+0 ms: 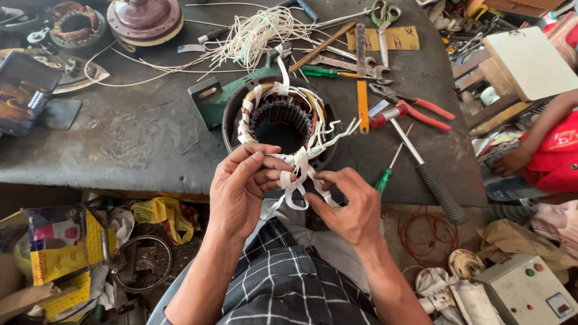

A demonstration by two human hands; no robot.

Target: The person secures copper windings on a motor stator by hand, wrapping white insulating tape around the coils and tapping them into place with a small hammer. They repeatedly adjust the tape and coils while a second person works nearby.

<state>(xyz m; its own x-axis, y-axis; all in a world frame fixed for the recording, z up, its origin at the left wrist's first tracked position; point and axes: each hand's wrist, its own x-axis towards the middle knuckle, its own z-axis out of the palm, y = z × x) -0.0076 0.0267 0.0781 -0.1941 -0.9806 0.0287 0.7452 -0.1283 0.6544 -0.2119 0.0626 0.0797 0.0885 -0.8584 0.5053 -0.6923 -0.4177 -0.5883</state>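
Close to the near edge of the dark workbench (120, 138), a motor stator (282, 117) is seen standing with its open bore upward, its near rim almost at the bench edge, so that little bare surface is left at 6 o'clock from it. White tape (299, 174) is looped from the winding at that near rim and is pinched on both sides: the left hand (244, 189) is closed on it with thumb and fingertips pressed together, and the right hand (349, 207) is curled over the loose loops, fingers bent on the tape. Open bench is found mainly at 9 o'clock from the stator, where the scuffed top lies bare up to a dark tablet-like screen (24, 90). At 12 o'clock a tangle of white wire (259, 33) is spread, with a maroon motor cover (144, 18) beyond it at 11 o'clock. Room at 3 o'clock is taken by red-handled pliers (421, 111), a hammer (421, 168), a yellow rule (362, 102) and a green screwdriver (385, 177) that overhangs the edge. At 1 o'clock scissors (382, 18) lie. Part of another person in red (554, 156) is cut off by the frame at 3 o'clock. How the tape is fastened under the fingers cannot be made out.
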